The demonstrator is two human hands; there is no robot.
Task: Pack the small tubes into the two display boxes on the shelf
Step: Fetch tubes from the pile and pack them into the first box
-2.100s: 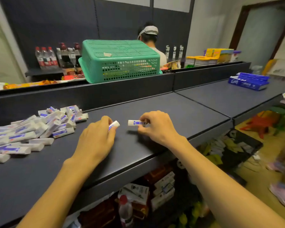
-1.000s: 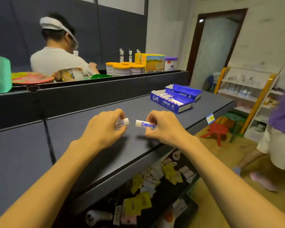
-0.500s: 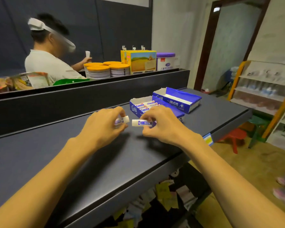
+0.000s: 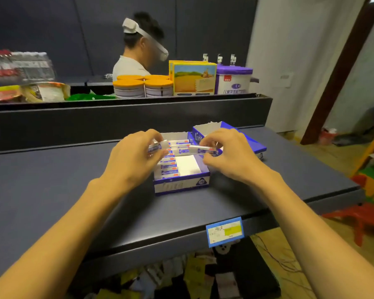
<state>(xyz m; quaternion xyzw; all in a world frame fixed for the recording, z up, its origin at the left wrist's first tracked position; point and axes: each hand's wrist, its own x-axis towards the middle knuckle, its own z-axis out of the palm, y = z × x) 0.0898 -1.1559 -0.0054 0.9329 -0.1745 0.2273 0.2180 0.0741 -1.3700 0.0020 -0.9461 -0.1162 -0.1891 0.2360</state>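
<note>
Two blue-and-white display boxes stand on the dark shelf. The near box (image 4: 181, 184) holds a row of several small white tubes (image 4: 168, 166) along its left side, and its right side shows bare white floor. The far box (image 4: 249, 139) sits behind it to the right, partly hidden by my right hand. My left hand (image 4: 132, 159) pinches one small tube (image 4: 157, 146) above the near box's back left. My right hand (image 4: 229, 156) pinches another small tube (image 4: 202, 150), held level over the box's back right.
A raised dark ledge (image 4: 128, 117) runs behind the shelf, carrying orange-lidded tins (image 4: 143, 86), a yellow carton (image 4: 193, 77) and a purple-lidded tub (image 4: 233, 79). A person in a headset (image 4: 138, 50) stands beyond it. A blue price tag (image 4: 224, 231) hangs on the shelf's front edge. Red stool (image 4: 363, 219) at right.
I have moved right along the shelf, away from the loose tube pile. Both hands, each still holding a tube, have travelled from bare shelf to above the near display box.
</note>
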